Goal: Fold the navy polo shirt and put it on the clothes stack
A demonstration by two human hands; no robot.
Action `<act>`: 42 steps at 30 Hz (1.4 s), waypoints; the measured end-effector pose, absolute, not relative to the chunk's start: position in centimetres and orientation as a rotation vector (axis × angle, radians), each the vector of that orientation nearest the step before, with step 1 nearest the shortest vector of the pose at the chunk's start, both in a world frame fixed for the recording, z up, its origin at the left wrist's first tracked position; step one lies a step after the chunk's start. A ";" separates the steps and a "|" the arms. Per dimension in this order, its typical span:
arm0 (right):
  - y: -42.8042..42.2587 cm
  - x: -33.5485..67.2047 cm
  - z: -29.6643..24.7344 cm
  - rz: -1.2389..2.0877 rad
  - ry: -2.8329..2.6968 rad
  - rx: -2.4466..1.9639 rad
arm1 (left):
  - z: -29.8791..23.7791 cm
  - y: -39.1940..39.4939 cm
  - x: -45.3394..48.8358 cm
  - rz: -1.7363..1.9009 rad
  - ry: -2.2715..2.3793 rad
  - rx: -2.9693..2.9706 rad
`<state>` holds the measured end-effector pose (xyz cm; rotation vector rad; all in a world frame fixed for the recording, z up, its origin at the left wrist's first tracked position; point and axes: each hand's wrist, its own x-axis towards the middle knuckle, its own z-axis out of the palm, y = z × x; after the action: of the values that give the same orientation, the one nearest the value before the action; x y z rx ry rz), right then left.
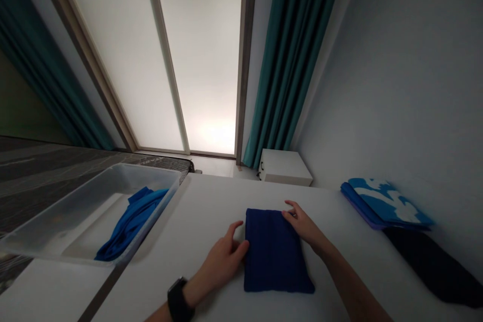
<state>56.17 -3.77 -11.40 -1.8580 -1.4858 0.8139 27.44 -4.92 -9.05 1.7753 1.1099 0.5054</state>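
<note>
A dark blue folded cloth point(274, 254) lies flat on the white table point(211, 196), in a nearly rectangular shape that widens toward me. My left hand point(225, 255) is at its left side, thumb tip against the edge and index finger raised apart from the thumb. At the far right corner is my right hand point(301, 222). Its thumb touches the cloth's edge, while the index finger reaches out beyond it, with a gap between them. The other fingers of both hands are partly hidden. A black watch point(180, 299) is on my left wrist.
On the left stands a clear plastic bin point(88, 181) with bright blue clothing point(132, 221) inside. Folded blue-and-white fabric point(392, 201) lies on the right, beside a black cloth point(430, 264) near the wall. A small white cabinet point(285, 167) stands past the table's far edge.
</note>
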 end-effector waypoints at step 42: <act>-11.7 47.4 -11.2 0.138 -2.001 -2.034 | -10.9 4.1 33.5 0.623 1.183 2.320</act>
<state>47.44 -11.71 -11.16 -2.0336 -2.0014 0.1384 33.46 4.12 -10.95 2.3197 1.1834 0.6233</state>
